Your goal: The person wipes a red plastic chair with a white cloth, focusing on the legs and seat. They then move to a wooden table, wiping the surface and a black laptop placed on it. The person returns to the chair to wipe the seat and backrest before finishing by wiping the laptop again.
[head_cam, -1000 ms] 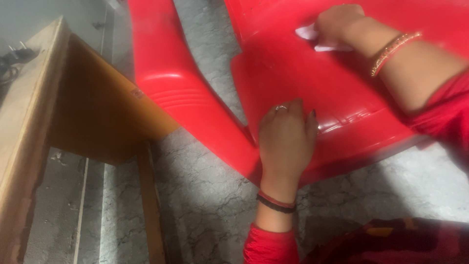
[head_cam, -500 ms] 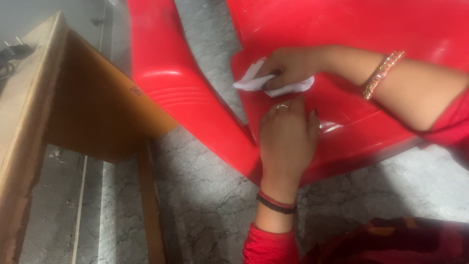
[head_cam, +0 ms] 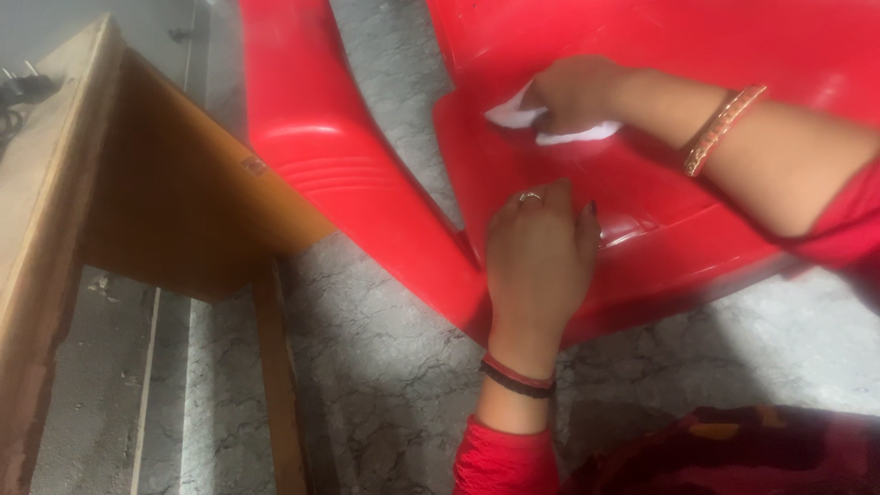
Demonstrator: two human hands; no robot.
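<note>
White cloth [head_cam: 550,124], crumpled, sits on the seat of the red plastic chair [head_cam: 642,192], upper-left part of the seat panel, near its left edge. One corner sticks out left of the knuckles, another strip shows under the palle side to the right; rest is hidden under the hand.

R hand [head_cam: 579,90]: fingers curled down tight over the cloth, bunching it and pressing it against the chair surface. Closed grip, cloth is the only thing in it. Gold bangles [head_cam: 720,128] on that wrist, forearm comes in from the right, red sleeve at frame edge.

L hand [head_cam: 539,266]: palm flat on the front part of the seat, fingers together and extended, not wrapped round anything, just bearing on the plastic close to the front lip. Ring [head_cam: 530,196] on one finger, dark nail polish, red + black bands [head_cam: 516,378] at the wrist, red sleeve below. The 2 hands are near each other but apart, bare red plastic between them.

Chair is tilted/turned vs. the viewer; armrest [head_cam: 321,156] runs diagonally on the left w/ ribbed grooves, gap btwn it and the seat shows the floor.

Around: grey cracked-pattern stone floor [head_cam: 385,367]. Wooden table [head_cam: 174,211] on the left, brown side panel + leg, just beside the chair's armrest; can't tell if touching. Black cable/plug [head_cam: 20,92] on the tabletop, top-left corner.
</note>
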